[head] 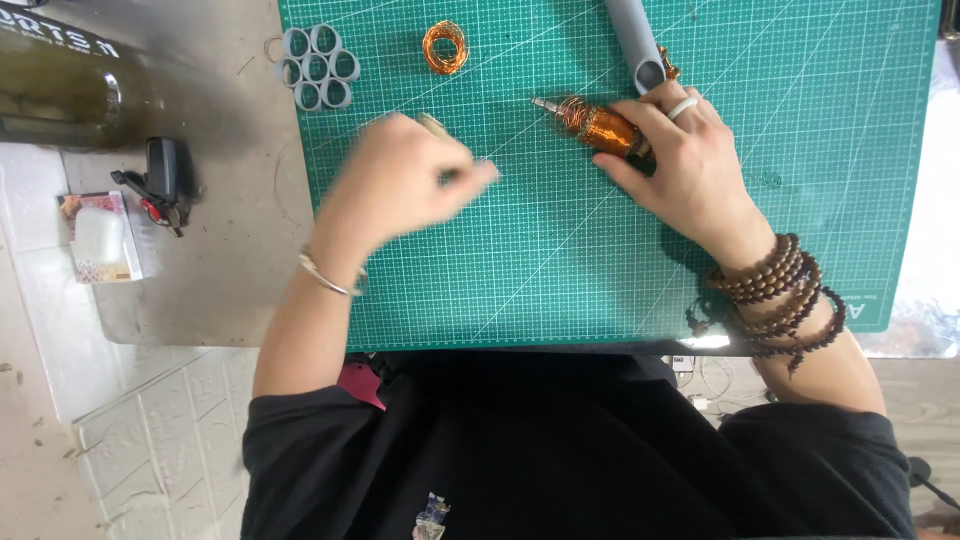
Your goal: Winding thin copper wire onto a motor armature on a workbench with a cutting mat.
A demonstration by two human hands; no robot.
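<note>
Head view: right hand grip clamps copper-wire-wound spool on green cutting mat; left hand blurred, grip state indeterminate, just left of spool.

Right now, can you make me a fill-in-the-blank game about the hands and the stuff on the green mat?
1. The right hand rests on a spool wound with ____-coloured wire.
2. The cutting mat with the grid is ____.
3. The grey rings sit near the mat's top ____ corner.
4. Dark wooden ____ wrap the right wrist.

Missing words: copper; green; left; beads
</note>
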